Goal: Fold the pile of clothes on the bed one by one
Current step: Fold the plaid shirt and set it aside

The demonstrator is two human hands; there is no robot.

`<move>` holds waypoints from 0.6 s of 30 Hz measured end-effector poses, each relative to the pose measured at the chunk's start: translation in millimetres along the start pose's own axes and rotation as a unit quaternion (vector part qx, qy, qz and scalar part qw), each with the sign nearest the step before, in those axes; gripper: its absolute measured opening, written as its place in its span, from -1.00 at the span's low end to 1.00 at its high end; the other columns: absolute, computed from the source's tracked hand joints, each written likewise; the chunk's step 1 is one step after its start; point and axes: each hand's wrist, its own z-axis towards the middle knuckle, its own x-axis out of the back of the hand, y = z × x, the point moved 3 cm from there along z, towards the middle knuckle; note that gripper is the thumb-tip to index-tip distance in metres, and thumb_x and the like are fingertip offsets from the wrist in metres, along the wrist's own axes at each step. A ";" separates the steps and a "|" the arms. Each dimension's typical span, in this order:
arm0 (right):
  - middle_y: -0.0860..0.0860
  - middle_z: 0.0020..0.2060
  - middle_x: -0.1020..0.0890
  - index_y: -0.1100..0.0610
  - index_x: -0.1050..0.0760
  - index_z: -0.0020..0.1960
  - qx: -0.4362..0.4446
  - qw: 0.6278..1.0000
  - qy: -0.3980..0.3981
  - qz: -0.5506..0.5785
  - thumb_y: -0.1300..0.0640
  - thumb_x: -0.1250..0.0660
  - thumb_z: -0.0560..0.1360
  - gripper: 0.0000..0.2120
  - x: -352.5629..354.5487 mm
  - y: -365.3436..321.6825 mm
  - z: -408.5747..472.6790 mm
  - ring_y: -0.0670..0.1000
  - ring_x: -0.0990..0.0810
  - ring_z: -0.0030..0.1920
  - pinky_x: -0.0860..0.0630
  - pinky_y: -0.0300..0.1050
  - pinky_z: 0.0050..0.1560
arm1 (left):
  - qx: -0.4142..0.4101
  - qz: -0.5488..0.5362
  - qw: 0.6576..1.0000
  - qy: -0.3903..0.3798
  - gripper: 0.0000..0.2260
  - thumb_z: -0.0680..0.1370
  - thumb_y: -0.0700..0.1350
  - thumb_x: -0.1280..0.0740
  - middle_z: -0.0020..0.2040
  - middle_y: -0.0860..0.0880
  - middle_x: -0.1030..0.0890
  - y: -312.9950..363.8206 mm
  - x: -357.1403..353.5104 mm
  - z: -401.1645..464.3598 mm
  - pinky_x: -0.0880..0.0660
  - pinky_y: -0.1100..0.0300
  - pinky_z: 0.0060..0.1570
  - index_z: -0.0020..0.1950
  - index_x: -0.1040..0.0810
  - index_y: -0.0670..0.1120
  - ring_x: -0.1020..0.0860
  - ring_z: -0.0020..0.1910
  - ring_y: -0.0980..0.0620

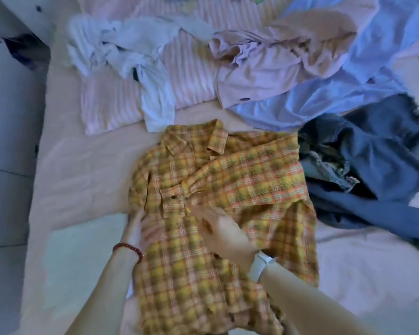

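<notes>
Centrally on the bed (82, 170) lies a yellow-and-orange plaid shirt (228, 184), collar pointing away from the person, front side up, with a buttoned chest pocket visible on its left half. One sleeve is folded across the chest toward the pocket; the lower hem runs out of view at the bottom edge. The left hand (140, 228) rests flat on the shirt's left side edge, fingers straight and together, a red bead bracelet (128, 250) on the wrist. The right hand (220, 230) lies on the middle of the shirt just below the pocket; it is motion-blurred, the fingers appear extended against the cloth, and whether they pinch any fabric cannot be told. A white watch band (260, 265) sits on the right wrist. Beyond the collar, a crumpled white garment (121, 52) sprawls over a pink-and-white striped cloth (186, 73), one end reaching almost to the shirt's collar. To the right of that, a rumpled pale pink garment (271, 66) overlaps a light blue garment (348, 76). Just beside the shirt's right shoulder sits a heap of dark blue denim (373, 160), touching or nearly touching the plaid fabric. The bed cover is pale pink. A light floor (5, 141) shows along the left side.
</notes>
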 end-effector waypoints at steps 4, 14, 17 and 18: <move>0.00 0.42 -0.31 0.07 -0.23 0.45 -0.151 0.983 0.069 -0.081 0.15 -0.08 0.61 -0.59 -15.4 57.6 -22.1 0.02 -0.20 0.43 -0.20 -0.12 0.41 | 0.000 0.078 0.997 0.023 -0.62 0.61 -0.10 -0.20 0.38 -0.14 -0.37 -19.0 2.6 21.8 -0.37 -0.02 0.25 0.42 -0.30 -0.13 -0.40 0.30 -0.16; 0.14 0.40 -0.35 0.12 -0.28 0.43 -0.054 0.951 0.025 -0.305 0.07 0.00 0.50 -0.49 -71.0 58.3 28.7 0.16 -0.30 0.41 -0.14 0.20 0.35 | -0.184 0.342 0.895 0.221 -0.63 0.55 -0.19 -0.24 0.34 -0.27 -0.34 -8.3 43.0 50.9 -0.26 -0.01 0.24 0.34 -0.37 -0.25 -0.28 0.33 -0.21; 0.11 0.48 -0.17 0.10 -0.16 0.49 -0.011 0.946 -0.052 -0.321 0.06 0.02 0.55 -0.49 -103.1 36.0 63.7 0.14 -0.12 0.48 0.02 0.17 0.42 | -0.131 0.412 0.882 0.189 -0.64 0.56 -0.08 -0.24 0.29 -0.27 -0.41 -5.0 74.9 78.7 -0.29 -0.01 0.23 0.32 -0.41 -0.21 -0.33 0.29 -0.22; 0.08 0.51 -0.02 0.07 -0.03 0.52 -0.003 0.945 -0.075 -0.319 0.06 0.02 0.59 -0.49 -115.1 35.1 72.3 0.11 0.04 0.51 0.15 0.12 0.46 | -0.136 0.427 0.878 0.168 -0.67 0.56 -0.05 -0.26 0.23 -0.26 -0.46 -1.9 80.0 85.1 -0.32 0.00 0.21 0.26 -0.47 -0.18 -0.37 0.25 -0.21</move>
